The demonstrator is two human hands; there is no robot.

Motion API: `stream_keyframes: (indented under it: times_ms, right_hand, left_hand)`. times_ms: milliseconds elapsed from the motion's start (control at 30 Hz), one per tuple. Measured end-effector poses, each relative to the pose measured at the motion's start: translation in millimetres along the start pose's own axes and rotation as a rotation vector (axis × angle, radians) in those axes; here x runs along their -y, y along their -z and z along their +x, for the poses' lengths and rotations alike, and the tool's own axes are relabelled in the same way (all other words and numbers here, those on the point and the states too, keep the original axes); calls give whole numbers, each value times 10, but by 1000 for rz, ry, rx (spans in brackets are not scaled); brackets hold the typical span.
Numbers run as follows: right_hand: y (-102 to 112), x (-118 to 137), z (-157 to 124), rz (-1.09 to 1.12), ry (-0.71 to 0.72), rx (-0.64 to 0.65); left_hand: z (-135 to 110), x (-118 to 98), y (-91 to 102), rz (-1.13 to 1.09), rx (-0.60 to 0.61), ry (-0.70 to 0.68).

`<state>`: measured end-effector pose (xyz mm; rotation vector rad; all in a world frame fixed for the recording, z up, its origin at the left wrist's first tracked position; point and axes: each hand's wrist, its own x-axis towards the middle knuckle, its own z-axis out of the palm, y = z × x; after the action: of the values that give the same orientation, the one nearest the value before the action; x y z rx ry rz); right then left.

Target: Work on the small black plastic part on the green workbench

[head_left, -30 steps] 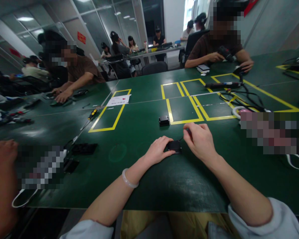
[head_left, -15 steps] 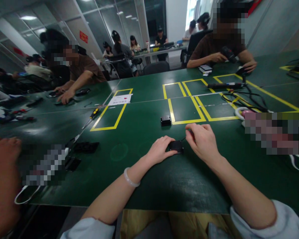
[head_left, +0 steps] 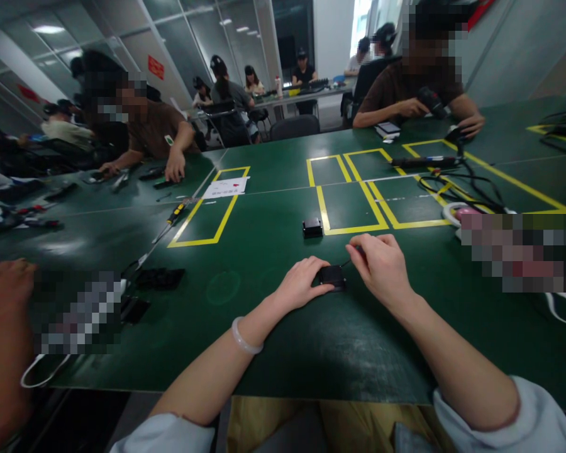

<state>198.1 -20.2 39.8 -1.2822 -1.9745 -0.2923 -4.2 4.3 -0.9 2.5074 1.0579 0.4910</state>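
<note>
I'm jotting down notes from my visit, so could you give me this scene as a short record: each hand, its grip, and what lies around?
Left hand: fingers and thumb around a black block
Right hand: pinching a thin dark tool angled toward the block; contact unclear
Left wrist: pale bracelet
Surface: green table
Beyond the hands: second black block, beside yellow tape
Farther left: yellow-and-black screwdriver, white sheet

The green table (head_left: pixel 273 358) bears black blocks (head_left: pixel 332 277), a screwdriver (head_left: pixel 176 214) and paper (head_left: pixel 224 188).
</note>
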Motion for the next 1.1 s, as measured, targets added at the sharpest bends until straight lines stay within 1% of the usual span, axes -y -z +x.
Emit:
stream_keyframes:
  times_ms: [233, 400, 567, 733, 867, 1100]
  right_hand:
    - [35, 16, 21, -27, 2, 58]
    - [27, 17, 18, -30, -19, 17]
    - [7, 12, 27, -51, -5, 30]
    - [14, -4, 26, -16, -29, 26]
    - [18, -10, 21, -30, -43, 5]
    - [26, -12, 37, -38, -23, 56]
  left_hand:
    - [-4, 4, -7, -13, -6, 12]
    - [-3, 10, -12, -18, -5, 8]
    - [-7, 10, -13, -13, -7, 8]
    - [-9, 12, -11, -11, -8, 4]
    - [-3, 6, -6, -14, -5, 10]
    - [-3, 7, -13, -22, -3, 22]
